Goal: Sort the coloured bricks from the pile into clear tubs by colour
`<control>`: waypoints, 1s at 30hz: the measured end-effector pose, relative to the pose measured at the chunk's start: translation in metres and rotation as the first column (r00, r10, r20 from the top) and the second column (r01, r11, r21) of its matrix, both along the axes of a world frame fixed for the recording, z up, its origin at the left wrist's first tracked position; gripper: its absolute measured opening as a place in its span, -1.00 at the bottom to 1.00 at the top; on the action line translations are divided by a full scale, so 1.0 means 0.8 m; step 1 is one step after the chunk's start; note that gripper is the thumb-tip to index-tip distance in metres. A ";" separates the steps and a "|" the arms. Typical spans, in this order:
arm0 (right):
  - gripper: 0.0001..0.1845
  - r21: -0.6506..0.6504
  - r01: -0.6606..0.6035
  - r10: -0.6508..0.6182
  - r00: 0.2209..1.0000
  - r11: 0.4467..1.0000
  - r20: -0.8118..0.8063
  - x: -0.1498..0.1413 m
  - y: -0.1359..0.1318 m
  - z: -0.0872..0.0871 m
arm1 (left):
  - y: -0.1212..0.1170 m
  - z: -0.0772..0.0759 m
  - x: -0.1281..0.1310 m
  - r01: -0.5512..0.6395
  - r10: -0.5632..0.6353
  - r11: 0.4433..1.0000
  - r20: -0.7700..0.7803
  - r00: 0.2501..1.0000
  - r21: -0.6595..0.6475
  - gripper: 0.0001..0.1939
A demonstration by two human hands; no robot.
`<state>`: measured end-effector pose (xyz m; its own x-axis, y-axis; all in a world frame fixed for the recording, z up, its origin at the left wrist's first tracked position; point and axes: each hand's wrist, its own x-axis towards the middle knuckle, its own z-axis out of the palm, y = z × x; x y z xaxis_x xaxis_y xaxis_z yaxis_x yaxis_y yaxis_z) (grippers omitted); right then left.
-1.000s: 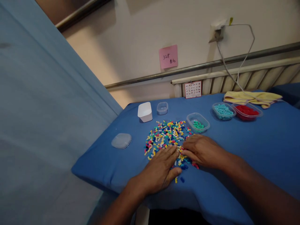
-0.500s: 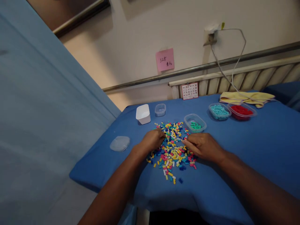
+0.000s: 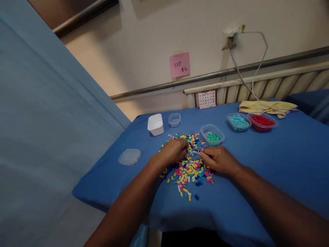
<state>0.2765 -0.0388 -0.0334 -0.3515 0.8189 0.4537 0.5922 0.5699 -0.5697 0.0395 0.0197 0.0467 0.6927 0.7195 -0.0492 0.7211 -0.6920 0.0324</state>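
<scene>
A loose pile of small coloured plastic bricks in yellow, pink, blue and white is spread over the blue-covered table. My left hand reaches over the pile's upper left part, its fingers curled down among the bricks; whatever they pinch is hidden. At the pile's right edge, my right hand is closed, thumb pressed to the fingers, and anything in it is too small to name. Just beyond that hand stands a clear tub with some green bricks in it.
A white tub and a small clear tub stand behind the pile. Clear lids lie left. Back right are tubs of turquoise pieces and red pieces, beside a yellow cloth. A cable hangs there.
My left hand has moved right, further over the middle of the pile. My right hand stays at the pile's right edge, nearly still. The whole view has shifted slightly.
</scene>
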 end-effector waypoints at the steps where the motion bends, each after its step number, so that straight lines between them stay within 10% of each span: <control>1: -0.43 0.001 -0.002 0.002 1.000 1.000 -0.007 0.000 0.000 0.000 | 0.002 -0.002 0.004 0.046 -0.046 0.999 -0.009 0.999 -0.013 -0.76; 16: -0.42 -0.012 0.016 -0.017 1.000 1.000 -0.014 0.000 0.001 0.000 | 0.006 0.009 0.026 -0.030 0.020 0.996 -0.129 0.991 -0.081 -0.80; 23: -0.44 -0.017 0.024 -0.024 1.000 1.000 -0.014 -0.005 0.004 0.005 | 0.027 0.031 0.048 -0.066 0.085 0.989 0.146 0.986 -0.133 -0.82; 30: -0.44 -0.043 -0.009 0.007 0.998 0.999 -0.058 0.000 0.003 0.007 | 0.074 0.019 0.113 -0.053 0.183 0.967 0.532 0.826 -0.251 -0.73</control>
<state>0.2764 -0.0364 -0.0280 -0.3322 0.8354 0.4378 0.5531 0.5485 -0.6270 0.1296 0.0790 0.0620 0.5619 0.8137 0.1487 0.6144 -0.5310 0.5836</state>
